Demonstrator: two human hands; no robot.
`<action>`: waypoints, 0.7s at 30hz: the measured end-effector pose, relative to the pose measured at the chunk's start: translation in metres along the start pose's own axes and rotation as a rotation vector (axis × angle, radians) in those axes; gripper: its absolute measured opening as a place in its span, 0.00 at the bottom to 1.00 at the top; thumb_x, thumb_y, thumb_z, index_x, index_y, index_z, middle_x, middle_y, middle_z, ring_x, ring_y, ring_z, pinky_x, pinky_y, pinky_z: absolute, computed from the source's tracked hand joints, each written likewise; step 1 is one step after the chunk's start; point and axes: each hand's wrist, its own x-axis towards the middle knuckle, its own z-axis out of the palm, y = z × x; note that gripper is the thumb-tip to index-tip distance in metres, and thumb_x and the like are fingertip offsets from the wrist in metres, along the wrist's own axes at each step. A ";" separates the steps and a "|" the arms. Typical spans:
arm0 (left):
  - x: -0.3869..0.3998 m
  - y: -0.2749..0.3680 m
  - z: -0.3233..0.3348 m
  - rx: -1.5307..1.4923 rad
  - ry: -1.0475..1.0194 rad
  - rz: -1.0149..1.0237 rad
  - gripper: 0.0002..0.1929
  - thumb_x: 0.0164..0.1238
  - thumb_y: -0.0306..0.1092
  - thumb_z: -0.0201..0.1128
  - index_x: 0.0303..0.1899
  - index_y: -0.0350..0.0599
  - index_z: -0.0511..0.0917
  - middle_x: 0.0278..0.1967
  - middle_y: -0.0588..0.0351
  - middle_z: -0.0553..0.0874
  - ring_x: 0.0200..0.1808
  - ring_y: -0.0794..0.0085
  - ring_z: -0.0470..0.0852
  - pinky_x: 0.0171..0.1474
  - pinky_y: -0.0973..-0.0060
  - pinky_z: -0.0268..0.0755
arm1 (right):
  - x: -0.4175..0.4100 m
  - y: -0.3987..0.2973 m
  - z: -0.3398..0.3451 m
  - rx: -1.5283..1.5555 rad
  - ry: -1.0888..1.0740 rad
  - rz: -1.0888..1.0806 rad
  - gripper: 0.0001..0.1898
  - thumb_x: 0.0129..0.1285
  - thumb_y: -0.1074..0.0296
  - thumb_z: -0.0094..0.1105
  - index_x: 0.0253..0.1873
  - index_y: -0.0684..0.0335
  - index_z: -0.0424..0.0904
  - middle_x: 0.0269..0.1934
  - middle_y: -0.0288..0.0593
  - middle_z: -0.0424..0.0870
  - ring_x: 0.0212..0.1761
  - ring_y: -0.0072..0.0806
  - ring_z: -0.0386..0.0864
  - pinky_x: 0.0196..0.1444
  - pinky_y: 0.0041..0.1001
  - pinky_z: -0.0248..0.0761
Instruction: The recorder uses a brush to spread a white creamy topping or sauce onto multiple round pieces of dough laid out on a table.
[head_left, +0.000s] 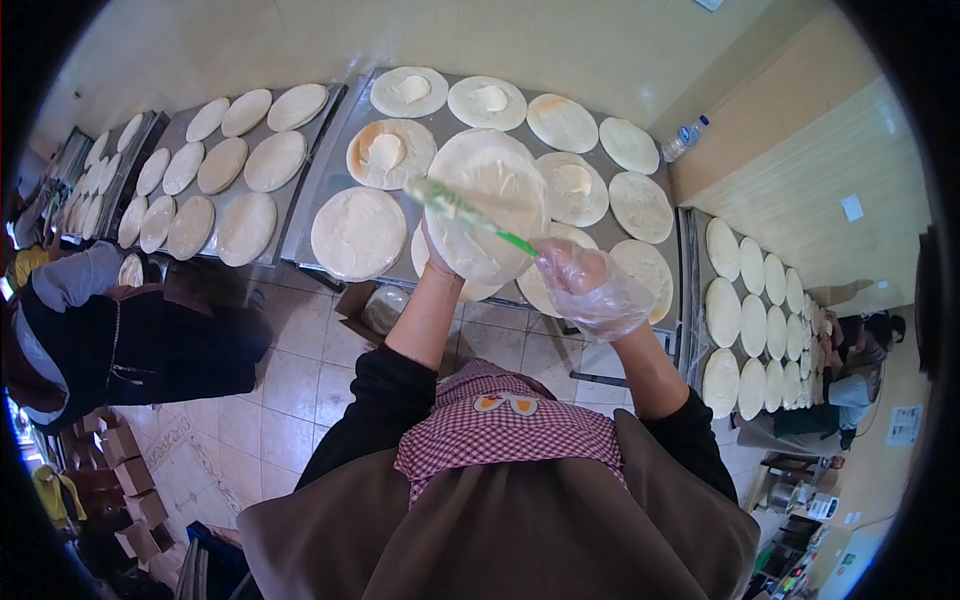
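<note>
My bare left hand (442, 259) supports a pale round flatbread (487, 206) from below, raised above the metal table (330, 169). In a clear plastic glove, my right hand (589, 281) grips the bright green handle of a spatula or brush (472, 214). Its blurred head, smeared with cream-coloured spread, crosses the left part of the raised round. Other rounds lie on the table around my hands. Several carry a dollop of pale spread (387, 152) in the middle, while the round at the left (360, 234) is coated with it.
More tables with rounds stand at left (277, 217) and right (697, 300). A plastic bottle (684, 139) is by the wall. An open cardboard box (356, 304) sits under the table edge. One co-worker (150, 337) stands at left; other people (855, 375) work at far right.
</note>
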 end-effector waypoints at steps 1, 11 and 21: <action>0.000 0.000 0.000 0.009 0.028 0.030 0.30 0.72 0.55 0.42 0.68 0.50 0.65 0.64 0.49 0.73 0.64 0.54 0.73 0.66 0.52 0.66 | 0.000 -0.003 -0.004 -0.162 -0.016 -0.036 0.08 0.70 0.65 0.48 0.49 0.56 0.73 0.28 0.54 0.79 0.27 0.47 0.80 0.29 0.41 0.70; 0.001 -0.004 0.014 0.024 0.040 -0.119 0.31 0.72 0.56 0.42 0.69 0.50 0.64 0.65 0.49 0.72 0.64 0.52 0.73 0.66 0.50 0.65 | 0.019 0.018 -0.042 -0.426 0.074 0.222 0.07 0.70 0.67 0.49 0.49 0.58 0.74 0.29 0.53 0.79 0.27 0.50 0.78 0.30 0.42 0.69; 0.008 -0.011 -0.009 -0.154 -0.265 -0.070 0.31 0.73 0.56 0.41 0.71 0.52 0.60 0.68 0.50 0.69 0.67 0.52 0.69 0.67 0.50 0.65 | 0.005 -0.003 -0.036 -0.314 -0.033 0.059 0.08 0.70 0.67 0.49 0.47 0.62 0.75 0.31 0.53 0.78 0.30 0.47 0.78 0.32 0.37 0.69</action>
